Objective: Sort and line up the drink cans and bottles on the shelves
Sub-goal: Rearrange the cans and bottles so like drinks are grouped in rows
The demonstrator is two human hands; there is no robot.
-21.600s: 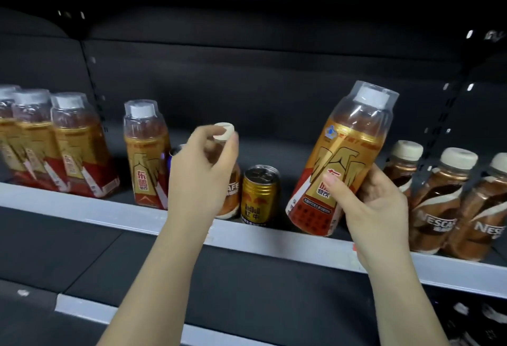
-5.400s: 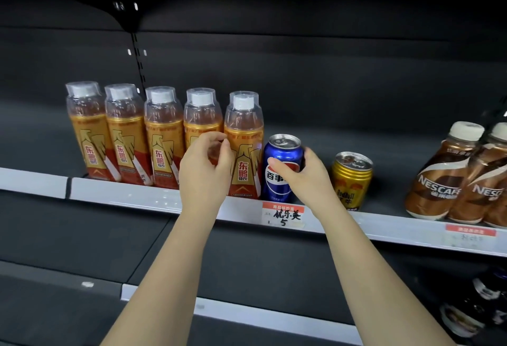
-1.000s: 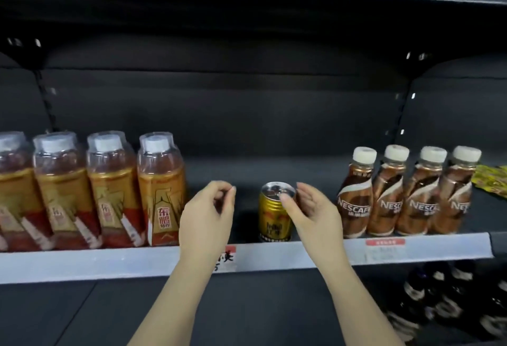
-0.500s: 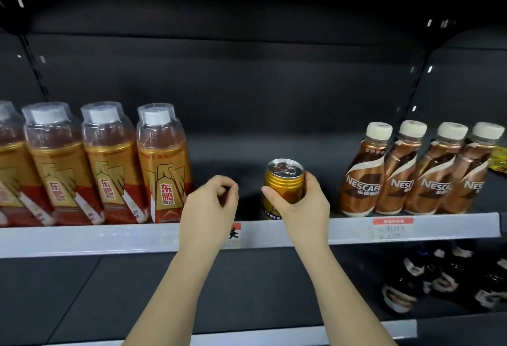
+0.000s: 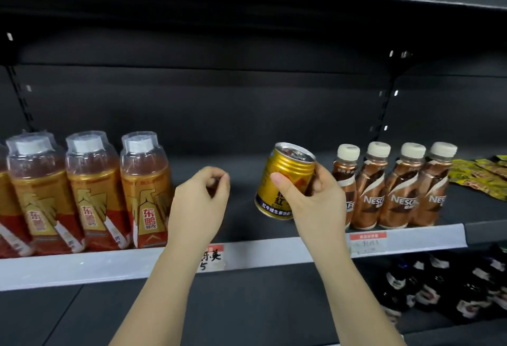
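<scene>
Middle shelf (image 5: pixel 274 252), white front rail, dark back panel; row of orange-labelled bottles (image 5: pixel 90 195) upright and shoulder to shoulder at the left; four coffee bottles (image 5: pixel 397 189) upright in a tight row at the right; wide bare gap of shelf between the two groups. Change from half a second ago: the gold can (image 5: pixel 284 181), then standing on the shelf in that gap with the right hand closing on it, is now off the shelf and carried in the air above the gap, just left of the first coffee bottle; my reading is that the can is being taken out of the gap for a place of its own, so its step of the sorting is mid-way, not finished. Can's long axis leans: silver top up and toward the right, base down and toward the left and the viewer; printed label faces outward. Right hand (image 5: pixel 310 200) grips the can round its body, thumb across the front, fingers curled behind. Left hand (image 5: pixel 199 203) hovers before the gap, beside the last orange bottle, fingers curled in with thumb against fingertips; nothing visible in it.
</scene>
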